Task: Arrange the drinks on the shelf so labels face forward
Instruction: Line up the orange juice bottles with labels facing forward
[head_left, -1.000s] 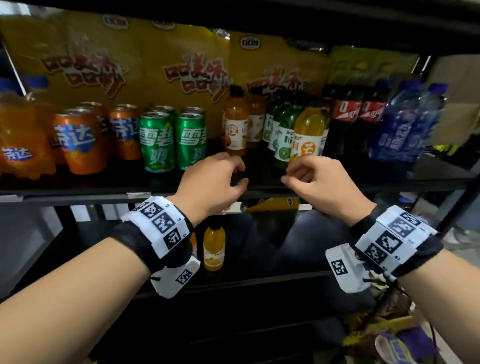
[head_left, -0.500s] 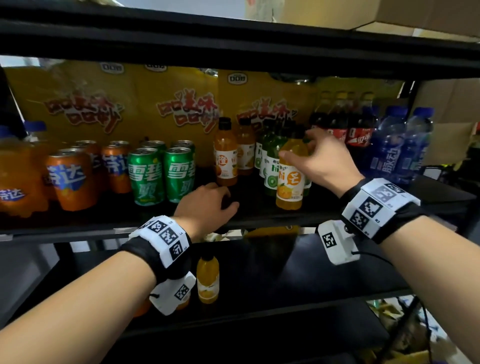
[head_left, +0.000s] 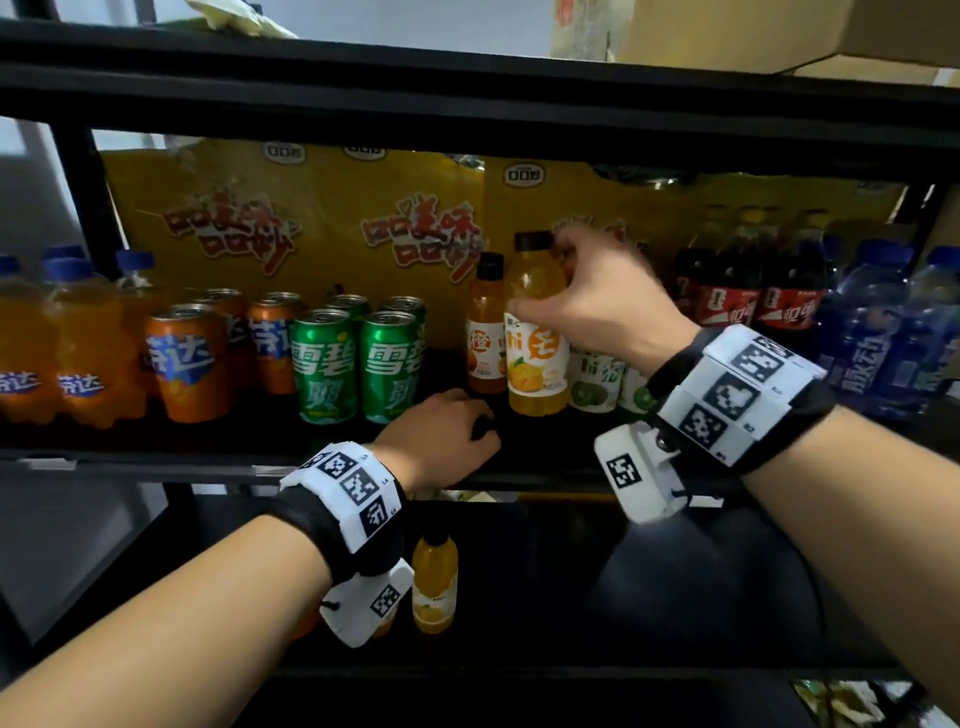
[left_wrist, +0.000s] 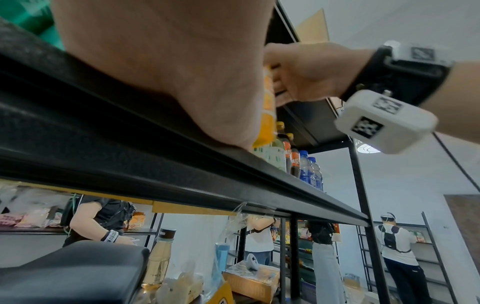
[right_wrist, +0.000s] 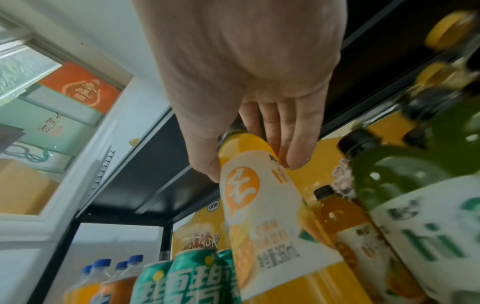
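Note:
My right hand (head_left: 550, 283) grips the upper part of an orange juice bottle (head_left: 537, 364) with thumb in front and fingers behind. The bottle is upright, just left of the green kiwi bottles (head_left: 595, 379) and in front of a smaller orange bottle (head_left: 485, 332). Its white label faces me. The right wrist view shows the same bottle (right_wrist: 259, 216) in my right hand (right_wrist: 252, 164). My left hand (head_left: 447, 436) rests on the shelf's front edge (head_left: 208, 457), fingers loosely curled, holding nothing.
Green cans (head_left: 358, 358) and orange cans (head_left: 187, 358) stand left of the bottle, with orange soda bottles (head_left: 52, 353) beyond. Cola bottles (head_left: 727, 301) and blue bottles (head_left: 878, 353) fill the right. Yellow snack bags (head_left: 311, 223) line the back. One orange bottle (head_left: 435, 587) stands on the lower shelf.
My right hand rose from the shelf edge, took hold of the orange juice bottle and moved it left, closer to the green cans. The left hand stayed at the shelf edge.

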